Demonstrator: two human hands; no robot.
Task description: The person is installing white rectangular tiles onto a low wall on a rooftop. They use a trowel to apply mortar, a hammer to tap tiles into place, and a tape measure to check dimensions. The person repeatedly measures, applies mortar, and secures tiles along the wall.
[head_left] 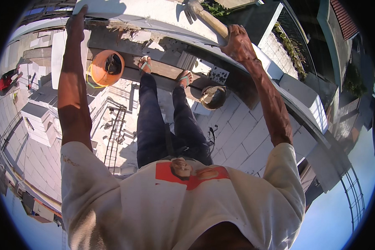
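My right hand is closed around the wooden handle of a claw hammer. The hammer's metal head points up and left, above a long white block at the top of the wall. At the block's left end, my left hand has its fingers stretched out against the block's edge; the palm is turned out of sight. Whether the hammer head touches the block I cannot tell.
My sandalled feet stand on a wooden plank between an orange bucket and a dark bucket of mortar. Below lie a rebar lattice and stacked white blocks. A person in red is far left.
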